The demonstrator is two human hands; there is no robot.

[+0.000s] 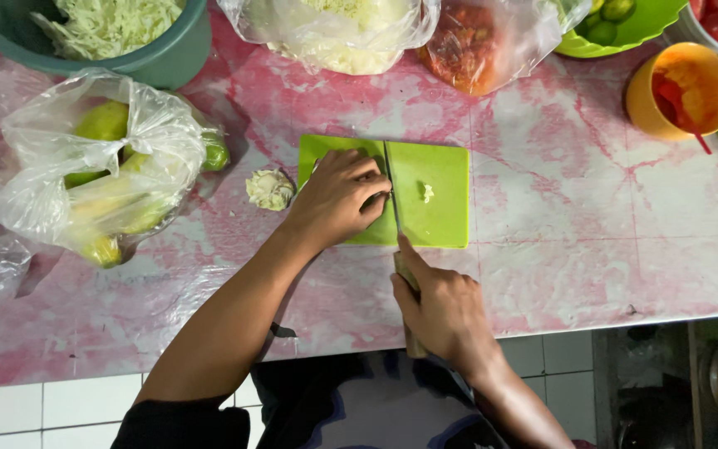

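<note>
A green cutting board [438, 195] lies on the pink-and-white marbled counter [575, 224]. My left hand [338, 198] presses down on the board's left half with fingers curled over something hidden beneath them. My right hand [442, 312] grips the handle of a knife [392, 195], index finger along its spine, the blade running across the board just right of my left fingers. A small pale shred [427, 192] lies on the board to the right of the blade. A pale cabbage stump [269, 189] sits on the counter left of the board.
A clear bag of green and yellow fruit [114, 166] lies at left. At the back are a green tub of shredded cabbage [118, 29], bags of shredded cabbage [342, 33] and red paste [467, 46], a green bowl of limes [617, 21], and an orange cup with red sauce [687, 87].
</note>
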